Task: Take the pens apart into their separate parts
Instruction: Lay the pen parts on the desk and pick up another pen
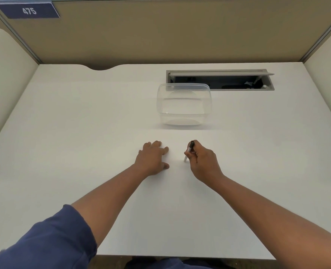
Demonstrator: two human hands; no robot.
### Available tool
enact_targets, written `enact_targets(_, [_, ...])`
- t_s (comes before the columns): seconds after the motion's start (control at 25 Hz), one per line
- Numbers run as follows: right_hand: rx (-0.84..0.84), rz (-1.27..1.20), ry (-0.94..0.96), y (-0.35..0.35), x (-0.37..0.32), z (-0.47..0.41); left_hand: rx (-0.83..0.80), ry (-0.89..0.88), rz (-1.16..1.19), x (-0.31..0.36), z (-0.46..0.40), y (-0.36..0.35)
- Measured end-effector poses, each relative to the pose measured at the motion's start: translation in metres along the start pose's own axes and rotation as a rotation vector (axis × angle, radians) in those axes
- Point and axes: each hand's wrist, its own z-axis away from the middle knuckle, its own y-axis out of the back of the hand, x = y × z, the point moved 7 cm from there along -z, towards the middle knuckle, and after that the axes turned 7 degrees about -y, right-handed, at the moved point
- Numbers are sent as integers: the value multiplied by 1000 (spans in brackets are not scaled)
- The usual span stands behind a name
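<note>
Disassembly looks barely begun: the right hand point(201, 160) has its grip curled round one pen point(189, 150), seemingly whole, standing tilted on the desk point(83, 133). Left hand point(153, 158) rests flat, fingers relaxed. Clear container point(184, 105) holds no parts

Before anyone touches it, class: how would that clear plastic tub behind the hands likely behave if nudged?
The clear tub looks thin-walled and empty, so probably light. On the smooth white desk it would likely slide rather than tip, being wide and low.
</note>
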Motion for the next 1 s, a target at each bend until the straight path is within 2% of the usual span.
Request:
enact_targets(0.2, [-35,22,4,1,-2,0,-4,3,6,1,1,0])
enact_targets(0.56, [78,-24,94,9,-10,5,1,7,9,3,4,2])
enact_targets(0.72, [-56,96,-24,-7,12,5,4,7,2,4,4,3])
enact_targets(1.0, [8,-4,-43,2,16,4,-3,10,28,2,3,-1])
